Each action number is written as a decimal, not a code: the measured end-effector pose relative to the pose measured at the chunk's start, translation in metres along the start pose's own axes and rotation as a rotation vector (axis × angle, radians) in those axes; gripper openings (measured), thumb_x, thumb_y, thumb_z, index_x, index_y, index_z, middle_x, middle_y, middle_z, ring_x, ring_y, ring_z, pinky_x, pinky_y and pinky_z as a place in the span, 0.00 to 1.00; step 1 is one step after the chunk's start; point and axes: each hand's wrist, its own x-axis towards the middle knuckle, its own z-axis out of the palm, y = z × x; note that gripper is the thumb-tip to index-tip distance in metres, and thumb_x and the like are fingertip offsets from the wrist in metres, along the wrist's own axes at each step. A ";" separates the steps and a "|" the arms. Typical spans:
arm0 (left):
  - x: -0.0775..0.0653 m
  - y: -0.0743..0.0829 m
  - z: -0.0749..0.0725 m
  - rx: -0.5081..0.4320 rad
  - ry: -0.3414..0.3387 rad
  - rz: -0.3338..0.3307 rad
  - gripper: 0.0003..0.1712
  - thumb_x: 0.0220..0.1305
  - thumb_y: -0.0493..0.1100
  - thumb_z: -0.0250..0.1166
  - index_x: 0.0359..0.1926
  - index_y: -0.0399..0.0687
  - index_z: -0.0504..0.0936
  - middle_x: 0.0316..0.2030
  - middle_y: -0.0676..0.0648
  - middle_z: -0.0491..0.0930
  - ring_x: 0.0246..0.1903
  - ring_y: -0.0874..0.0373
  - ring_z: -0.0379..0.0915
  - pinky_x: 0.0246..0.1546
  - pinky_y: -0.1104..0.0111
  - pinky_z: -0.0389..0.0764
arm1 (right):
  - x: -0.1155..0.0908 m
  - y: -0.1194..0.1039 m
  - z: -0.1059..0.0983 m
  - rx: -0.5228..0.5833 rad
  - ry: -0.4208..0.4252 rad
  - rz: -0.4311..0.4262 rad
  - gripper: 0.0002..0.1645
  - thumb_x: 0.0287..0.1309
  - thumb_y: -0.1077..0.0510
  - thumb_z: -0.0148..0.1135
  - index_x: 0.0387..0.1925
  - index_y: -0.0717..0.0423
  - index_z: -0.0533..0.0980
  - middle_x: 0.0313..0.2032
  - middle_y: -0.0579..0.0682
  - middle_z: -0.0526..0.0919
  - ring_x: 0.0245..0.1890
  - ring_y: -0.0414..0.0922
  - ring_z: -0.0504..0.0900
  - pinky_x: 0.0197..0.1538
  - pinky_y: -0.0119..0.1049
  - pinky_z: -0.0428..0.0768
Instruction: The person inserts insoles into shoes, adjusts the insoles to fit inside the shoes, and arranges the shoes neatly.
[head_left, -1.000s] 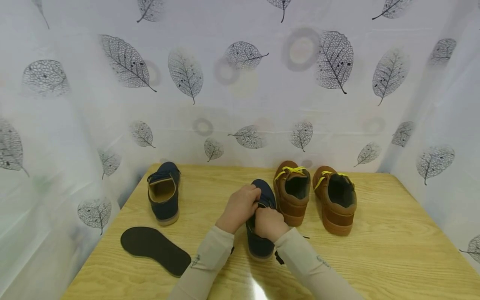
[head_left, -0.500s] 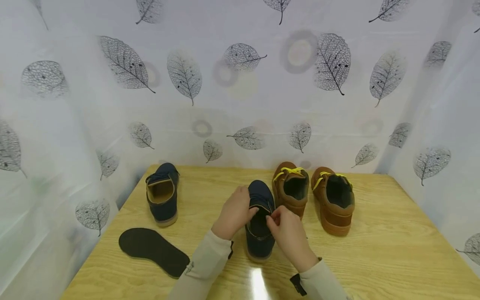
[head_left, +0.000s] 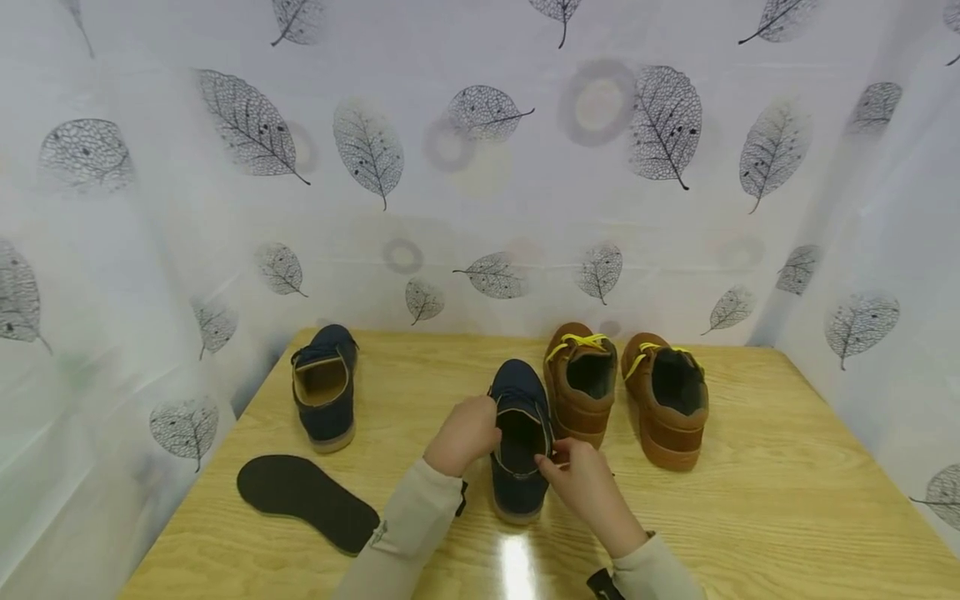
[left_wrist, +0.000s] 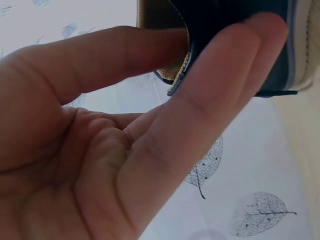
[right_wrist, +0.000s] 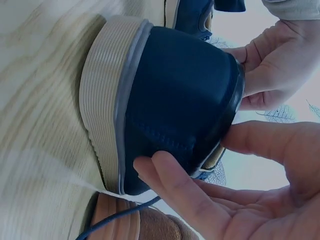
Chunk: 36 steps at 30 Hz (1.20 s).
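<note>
A navy shoe (head_left: 519,493) stands sole down on the wooden table, toe pointing away, with a dark interior. On its left side, my left hand (head_left: 461,437) pinches the collar; in the left wrist view the thumb goes inside the opening and the fingers (left_wrist: 220,65) lie along the outer wall. Opposite, my right hand (head_left: 588,483) pinches the right collar near the heel. From the right wrist view, that thumb sits at the rim and the fingers (right_wrist: 172,172) touch the outside of the navy upper (right_wrist: 170,90), above a ribbed pale sole (right_wrist: 107,95).
Another navy shoe (head_left: 327,421) stands at the back left, its inside tan. A black insole (head_left: 307,500) lies before it. Two brown shoes with yellow laces, the nearer one (head_left: 588,421) close beside the held shoe, stand right. A leaf-patterned curtain (head_left: 480,192) encloses the table (head_left: 795,475).
Both hands have come out of the shoe's opening to its sides. The right hand moved right and back toward the heel, the left slid slightly nearer. The shoe stays in place.
</note>
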 end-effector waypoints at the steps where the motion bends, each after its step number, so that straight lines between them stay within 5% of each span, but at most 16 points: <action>1: 0.001 0.000 0.000 -0.005 -0.003 -0.002 0.15 0.59 0.29 0.60 0.17 0.41 0.73 0.16 0.49 0.66 0.15 0.57 0.60 0.18 0.70 0.62 | 0.000 0.000 0.001 0.011 0.002 -0.005 0.19 0.58 0.59 0.64 0.44 0.74 0.78 0.32 0.57 0.85 0.34 0.52 0.85 0.36 0.44 0.82; 15: 0.009 -0.005 0.003 -0.001 0.028 0.009 0.13 0.59 0.29 0.60 0.19 0.40 0.73 0.17 0.49 0.67 0.16 0.57 0.60 0.19 0.69 0.63 | 0.007 -0.001 0.004 0.028 0.010 0.001 0.20 0.59 0.61 0.63 0.46 0.76 0.77 0.37 0.62 0.84 0.37 0.55 0.85 0.37 0.45 0.82; 22: 0.012 -0.003 0.007 0.010 0.073 0.018 0.04 0.58 0.30 0.62 0.27 0.34 0.77 0.22 0.45 0.74 0.20 0.56 0.67 0.22 0.66 0.70 | 0.011 0.000 -0.002 -0.011 -0.011 -0.023 0.18 0.59 0.62 0.62 0.43 0.76 0.77 0.33 0.60 0.84 0.34 0.53 0.84 0.36 0.44 0.81; 25: 0.016 -0.007 0.011 0.020 0.084 0.029 0.02 0.57 0.30 0.62 0.29 0.33 0.78 0.23 0.44 0.75 0.20 0.56 0.67 0.22 0.66 0.72 | 0.012 -0.005 -0.007 -0.069 -0.052 -0.016 0.11 0.59 0.61 0.63 0.30 0.69 0.80 0.21 0.50 0.79 0.21 0.45 0.78 0.26 0.38 0.75; 30: 0.015 -0.008 0.009 0.003 0.061 0.016 0.03 0.59 0.31 0.62 0.29 0.34 0.79 0.22 0.44 0.75 0.19 0.56 0.67 0.21 0.67 0.70 | 0.012 -0.021 -0.015 -0.193 -0.062 -0.008 0.24 0.60 0.58 0.63 0.11 0.55 0.66 0.11 0.43 0.58 0.12 0.39 0.58 0.19 0.31 0.57; 33: 0.012 -0.005 0.005 -0.030 0.031 -0.008 0.05 0.60 0.31 0.63 0.27 0.36 0.78 0.21 0.45 0.73 0.19 0.56 0.66 0.21 0.67 0.68 | 0.012 -0.031 -0.019 -0.236 0.008 -0.049 0.19 0.61 0.58 0.62 0.17 0.63 0.73 0.14 0.47 0.69 0.14 0.41 0.67 0.20 0.35 0.67; 36: 0.012 -0.007 0.003 -0.033 0.023 -0.006 0.06 0.61 0.33 0.63 0.27 0.37 0.78 0.22 0.47 0.74 0.20 0.57 0.66 0.23 0.68 0.68 | 0.010 -0.040 -0.021 -0.230 0.064 -0.086 0.15 0.61 0.58 0.62 0.34 0.72 0.78 0.23 0.54 0.79 0.21 0.46 0.77 0.26 0.41 0.77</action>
